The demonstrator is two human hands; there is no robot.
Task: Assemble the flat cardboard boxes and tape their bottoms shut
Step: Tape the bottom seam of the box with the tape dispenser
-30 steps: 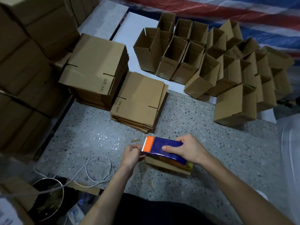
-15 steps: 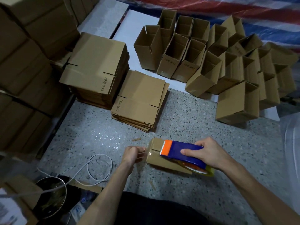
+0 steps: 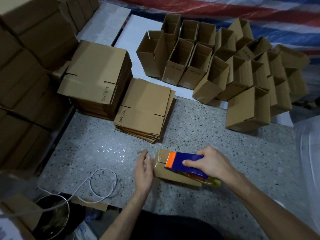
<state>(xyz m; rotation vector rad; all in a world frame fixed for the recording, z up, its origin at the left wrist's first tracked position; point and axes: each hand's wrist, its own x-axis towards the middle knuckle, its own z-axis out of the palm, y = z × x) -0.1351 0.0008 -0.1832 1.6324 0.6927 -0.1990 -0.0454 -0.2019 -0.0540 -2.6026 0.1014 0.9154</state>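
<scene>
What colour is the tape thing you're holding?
The tape dispenser is dark blue with an orange tip, seen in the head view.

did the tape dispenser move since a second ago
Yes. The tape dispenser slid right along the box, farther from the white cable loop, uncovering the box's taped left end.

A single wide-angle camera worn on the person's head looks forward and steeply down at the speckled floor (image 3: 216, 135). Both forearms enter from the near edge. The left hand (image 3: 144, 172) and the right hand (image 3: 213, 163), which grips a tape dispenser (image 3: 183, 160), sit close to the lens, low in the middle of the frame, at a small box (image 3: 166, 174). Beyond them, stacks of flat cardboard (image 3: 97, 71) lie left of centre, and assembled open boxes (image 3: 216, 66) fill the far right. Large cartons (image 3: 26, 66) lean along the left edge, bent by the lens, and a striped tarp (image 3: 225, 7) runs along the far edge.
</scene>
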